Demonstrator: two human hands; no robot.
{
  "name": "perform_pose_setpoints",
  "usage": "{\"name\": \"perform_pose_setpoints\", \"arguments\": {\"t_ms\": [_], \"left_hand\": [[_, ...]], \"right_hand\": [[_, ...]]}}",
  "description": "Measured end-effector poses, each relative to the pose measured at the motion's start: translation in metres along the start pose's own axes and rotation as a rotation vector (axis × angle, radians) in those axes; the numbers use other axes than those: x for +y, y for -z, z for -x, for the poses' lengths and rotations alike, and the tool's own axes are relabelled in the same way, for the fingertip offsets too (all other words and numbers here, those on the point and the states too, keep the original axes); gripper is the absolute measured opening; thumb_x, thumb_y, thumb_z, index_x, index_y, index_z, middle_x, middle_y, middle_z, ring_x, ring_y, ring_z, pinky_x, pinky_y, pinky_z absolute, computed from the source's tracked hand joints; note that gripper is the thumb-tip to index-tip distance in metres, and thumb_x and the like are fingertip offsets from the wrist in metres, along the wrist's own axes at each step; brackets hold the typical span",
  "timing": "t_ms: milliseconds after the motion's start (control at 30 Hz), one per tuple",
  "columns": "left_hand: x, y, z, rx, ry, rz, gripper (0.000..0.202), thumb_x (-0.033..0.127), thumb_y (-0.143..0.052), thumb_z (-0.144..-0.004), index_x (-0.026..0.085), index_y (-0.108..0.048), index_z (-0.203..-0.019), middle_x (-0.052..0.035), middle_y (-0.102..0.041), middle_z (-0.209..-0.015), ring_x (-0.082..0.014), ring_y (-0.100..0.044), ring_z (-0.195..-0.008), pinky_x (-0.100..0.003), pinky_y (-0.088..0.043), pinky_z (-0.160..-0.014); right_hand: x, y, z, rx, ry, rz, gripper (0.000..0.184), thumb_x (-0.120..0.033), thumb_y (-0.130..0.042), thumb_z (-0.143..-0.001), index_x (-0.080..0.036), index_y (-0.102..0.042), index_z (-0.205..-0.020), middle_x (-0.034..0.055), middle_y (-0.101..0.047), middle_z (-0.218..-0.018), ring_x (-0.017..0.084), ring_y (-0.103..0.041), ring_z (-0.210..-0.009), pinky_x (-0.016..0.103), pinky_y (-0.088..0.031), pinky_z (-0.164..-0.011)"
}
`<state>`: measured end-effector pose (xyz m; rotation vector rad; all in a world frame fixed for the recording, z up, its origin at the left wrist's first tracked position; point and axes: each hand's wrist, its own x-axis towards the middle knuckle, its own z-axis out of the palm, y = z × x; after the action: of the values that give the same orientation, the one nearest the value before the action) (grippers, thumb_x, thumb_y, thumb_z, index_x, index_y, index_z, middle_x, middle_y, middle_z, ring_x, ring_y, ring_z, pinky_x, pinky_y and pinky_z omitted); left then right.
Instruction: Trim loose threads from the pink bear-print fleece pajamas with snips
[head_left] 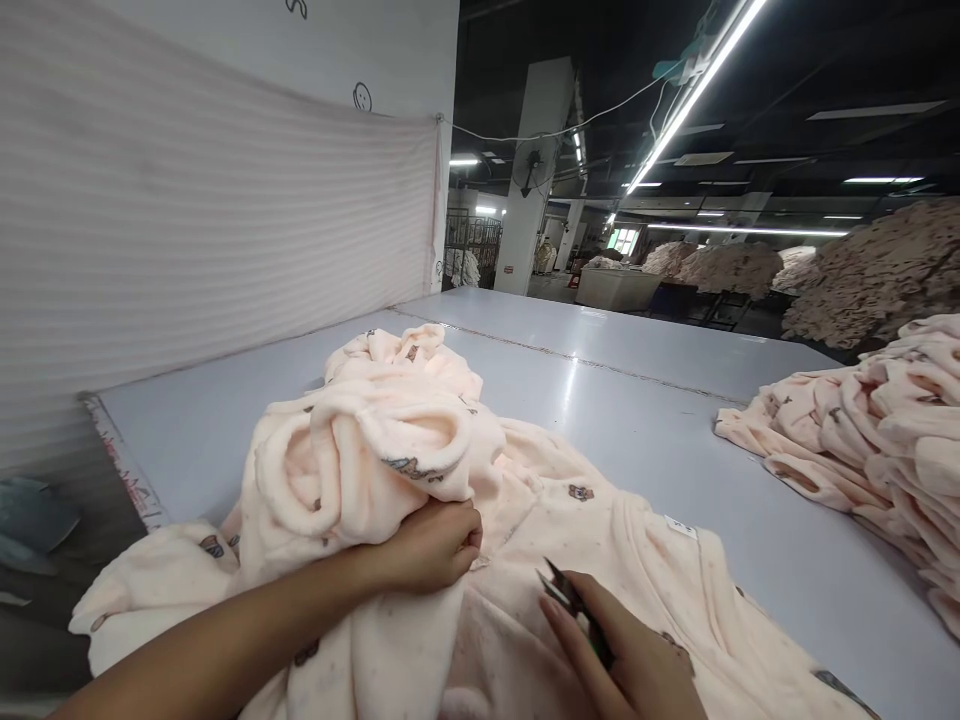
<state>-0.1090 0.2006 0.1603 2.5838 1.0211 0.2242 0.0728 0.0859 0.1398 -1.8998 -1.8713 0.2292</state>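
A pale pink fleecy garment (525, 490) printed with small bears lies bunched on the table in front of me. My left hand (439, 548) is closed on a fold of it near the middle, fingers curled into the cloth. A thick rolled part of the fabric rises above that wrist. In my right hand (634, 650) are small dark thread snips (568, 592), blades slightly apart and pointing up and left, just over the cloth. My palm hides most of their handles. A white label (681, 526) shows on the garment's right side.
The smooth grey-blue table (637, 420) has a seam running across it. On the right lies a pile of similar pink garments (862, 430). A pale striped sheet (225, 200) hangs along the left. Large fabric heaps (885, 270) and a pillar (534, 180) stand farther back.
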Motion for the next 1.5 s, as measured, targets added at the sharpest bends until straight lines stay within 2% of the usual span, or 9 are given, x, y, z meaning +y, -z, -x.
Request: {"name": "perform_pose_setpoints", "arguments": {"t_ms": [67,133,233,433,667,833,1000,1267,1500], "left_hand": [[-0.001,0.000,0.001,0.013,0.020,0.033,0.008,0.015,-0.043,-0.075,0.018,-0.050,-0.074,0.0005,-0.060,-0.080,-0.0126,-0.054,-0.069,-0.022,-0.037,-0.056],[-0.002,-0.002,0.002,0.021,0.027,0.060,0.008,0.015,-0.043,-0.075,0.018,-0.050,-0.074,-0.0001,-0.060,-0.080,-0.0130,-0.054,-0.069,-0.022,-0.037,-0.056],[-0.003,-0.006,0.001,0.027,0.025,0.094,0.008,0.016,-0.043,-0.076,0.018,-0.051,-0.073,-0.0006,-0.060,-0.079,-0.0135,-0.054,-0.069,-0.022,-0.037,-0.057],[-0.004,-0.008,0.001,0.038,0.018,0.133,0.009,0.016,-0.043,-0.077,0.018,-0.052,-0.075,-0.0006,-0.060,-0.080,-0.0134,-0.054,-0.070,-0.022,-0.038,-0.058],[-0.004,-0.008,0.001,0.031,0.008,0.095,0.010,0.014,-0.044,-0.077,0.018,-0.052,-0.076,-0.0009,-0.060,-0.081,-0.0136,-0.055,-0.071,-0.022,-0.039,-0.059],[-0.001,-0.012,0.001,0.030,-0.028,0.011,0.011,0.013,-0.046,-0.077,0.017,-0.055,-0.081,-0.0044,-0.059,-0.091,-0.0182,-0.054,-0.083,-0.028,-0.040,-0.070],[0.001,-0.019,-0.001,0.033,-0.040,-0.032,0.013,0.012,-0.043,-0.080,0.017,-0.053,-0.073,-0.0045,-0.057,-0.089,-0.0182,-0.052,-0.078,-0.030,-0.039,-0.070],[-0.002,-0.018,0.000,0.066,0.017,0.086,0.012,0.009,-0.043,-0.076,0.017,-0.050,-0.073,-0.0022,-0.057,-0.082,-0.0141,-0.052,-0.072,-0.023,-0.039,-0.064],[-0.001,-0.017,0.001,0.103,0.000,0.177,0.012,0.007,-0.044,-0.072,0.017,-0.048,-0.067,0.0000,-0.056,-0.075,-0.0122,-0.050,-0.067,-0.021,-0.038,-0.060]], "right_hand": [[-0.013,-0.009,-0.010,-0.068,0.001,0.077,0.032,-0.050,-0.032,-0.091,-0.026,-0.049,-0.077,-0.0054,-0.064,-0.063,0.016,-0.063,-0.061,0.024,-0.041,-0.053],[-0.018,-0.018,-0.019,-0.113,-0.002,0.154,0.031,-0.044,-0.036,-0.091,-0.025,-0.048,-0.069,-0.0025,-0.065,-0.061,0.019,-0.063,-0.058,0.026,-0.038,-0.050],[-0.020,-0.025,-0.031,-0.181,0.005,0.267,0.029,-0.038,-0.039,-0.090,-0.023,-0.053,-0.071,0.0028,-0.068,-0.066,0.024,-0.064,-0.062,0.031,-0.039,-0.052],[-0.023,-0.026,-0.044,-0.278,0.033,0.366,0.030,-0.036,-0.043,-0.092,-0.016,-0.061,-0.079,-0.0014,-0.064,-0.067,0.013,-0.062,-0.064,0.032,-0.048,-0.063],[-0.019,-0.026,-0.039,-0.254,0.008,0.296,0.034,-0.038,-0.038,-0.094,-0.017,-0.059,-0.078,-0.0020,-0.063,-0.066,0.013,-0.060,-0.062,0.031,-0.046,-0.061],[-0.012,-0.024,-0.031,-0.225,-0.036,0.173,0.038,-0.039,-0.028,-0.095,-0.022,-0.053,-0.073,-0.0013,-0.067,-0.069,0.016,-0.063,-0.065,0.027,-0.040,-0.055],[-0.012,-0.024,-0.032,-0.225,-0.036,0.145,0.036,-0.042,-0.030,-0.093,-0.023,-0.050,-0.070,0.0005,-0.068,-0.070,0.020,-0.063,-0.065,0.026,-0.037,-0.054],[-0.019,-0.025,-0.034,-0.241,0.012,0.225,0.033,-0.038,-0.037,-0.094,-0.018,-0.059,-0.078,-0.0011,-0.065,-0.068,0.014,-0.061,-0.062,0.029,-0.043,-0.058],[-0.022,-0.031,-0.043,-0.251,0.030,0.290,0.030,-0.037,-0.043,-0.092,-0.016,-0.060,-0.078,-0.0026,-0.062,-0.066,0.011,-0.060,-0.061,0.030,-0.048,-0.062]]}}
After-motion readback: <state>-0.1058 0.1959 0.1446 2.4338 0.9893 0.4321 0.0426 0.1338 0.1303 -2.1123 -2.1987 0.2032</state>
